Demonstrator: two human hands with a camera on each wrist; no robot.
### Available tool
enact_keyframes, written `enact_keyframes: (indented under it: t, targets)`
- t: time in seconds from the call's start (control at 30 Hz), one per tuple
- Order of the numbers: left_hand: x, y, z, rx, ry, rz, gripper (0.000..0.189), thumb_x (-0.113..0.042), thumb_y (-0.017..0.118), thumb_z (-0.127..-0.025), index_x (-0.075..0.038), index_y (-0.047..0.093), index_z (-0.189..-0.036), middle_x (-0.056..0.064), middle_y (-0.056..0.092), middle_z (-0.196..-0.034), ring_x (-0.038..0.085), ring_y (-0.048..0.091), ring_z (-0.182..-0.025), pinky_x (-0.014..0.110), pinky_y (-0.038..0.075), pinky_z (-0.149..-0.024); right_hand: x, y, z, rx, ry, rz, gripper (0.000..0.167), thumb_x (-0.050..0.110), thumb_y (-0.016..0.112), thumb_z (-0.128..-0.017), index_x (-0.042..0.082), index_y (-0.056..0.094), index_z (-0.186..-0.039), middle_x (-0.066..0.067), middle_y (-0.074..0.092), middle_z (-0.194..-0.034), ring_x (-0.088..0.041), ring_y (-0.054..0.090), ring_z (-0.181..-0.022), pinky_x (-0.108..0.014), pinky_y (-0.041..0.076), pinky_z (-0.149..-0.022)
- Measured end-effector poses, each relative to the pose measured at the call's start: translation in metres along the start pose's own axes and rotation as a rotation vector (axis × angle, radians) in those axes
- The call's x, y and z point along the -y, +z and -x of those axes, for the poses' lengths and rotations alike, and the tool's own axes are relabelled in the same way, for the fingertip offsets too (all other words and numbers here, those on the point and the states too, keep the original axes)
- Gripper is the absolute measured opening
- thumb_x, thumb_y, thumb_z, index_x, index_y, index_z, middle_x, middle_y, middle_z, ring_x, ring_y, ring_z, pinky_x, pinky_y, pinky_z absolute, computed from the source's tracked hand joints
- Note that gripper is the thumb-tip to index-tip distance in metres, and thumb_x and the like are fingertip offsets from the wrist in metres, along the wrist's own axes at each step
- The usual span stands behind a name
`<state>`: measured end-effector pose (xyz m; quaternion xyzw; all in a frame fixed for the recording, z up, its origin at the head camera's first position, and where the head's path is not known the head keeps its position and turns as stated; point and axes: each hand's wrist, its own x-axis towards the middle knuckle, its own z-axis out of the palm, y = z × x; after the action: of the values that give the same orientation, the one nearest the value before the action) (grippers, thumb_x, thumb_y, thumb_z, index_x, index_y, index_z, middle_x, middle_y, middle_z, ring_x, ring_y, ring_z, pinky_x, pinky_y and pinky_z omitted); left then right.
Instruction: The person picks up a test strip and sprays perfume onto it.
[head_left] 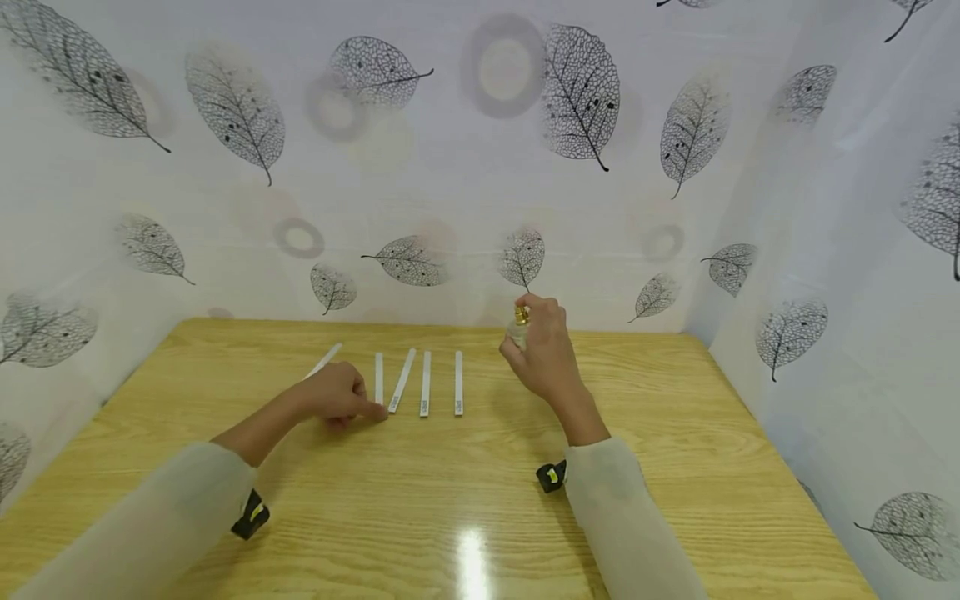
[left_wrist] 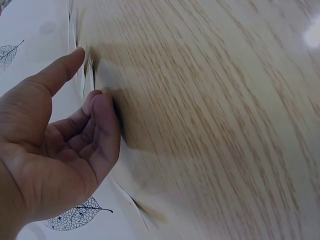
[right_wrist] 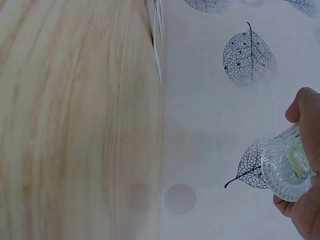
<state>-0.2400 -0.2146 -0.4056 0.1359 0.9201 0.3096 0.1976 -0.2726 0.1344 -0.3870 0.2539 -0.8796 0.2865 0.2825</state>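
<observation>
My right hand (head_left: 549, 346) grips a perfume bottle of clear ridged glass (right_wrist: 287, 165) with a gold spray top (head_left: 521, 316), holding it up over the back of the table. In the right wrist view the bottle's glass base faces the camera. Several slim white paper strips lie on the wood, some with small print at the near end. My left hand (head_left: 341, 396) is low over them, one digit reaching to the near end of a strip (head_left: 378, 380). In the left wrist view the thumb (left_wrist: 67, 70) stands apart from the loosely curled other fingers.
The strips, such as the rightmost one (head_left: 459, 383), fan across the wooden table (head_left: 420, 500); another strip (head_left: 322, 360) lies beyond the left hand. A leaf-patterned white covering (head_left: 450, 183) rises behind the table and at both sides. Dark wrist devices (head_left: 551, 476) sit by the sleeves.
</observation>
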Motion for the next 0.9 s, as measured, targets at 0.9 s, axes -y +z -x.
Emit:
enact_keyframes:
  t: [0.9]
  targets:
    - [0.010,-0.009,-0.007,0.003,0.097,-0.008,0.012,-0.012,0.081,-0.086,-0.004,0.072,-0.088,0.001,0.067,-0.075,0.013,0.062,-0.060,0.030,0.054,-0.057,-0.001,0.000,0.000,0.000,-0.009,0.003,0.051,0.008,0.067,-0.090,0.006,0.039,-0.133,-0.018,0.044,-0.111,-0.032,0.042,-0.091,-0.039,0.043,-0.067]
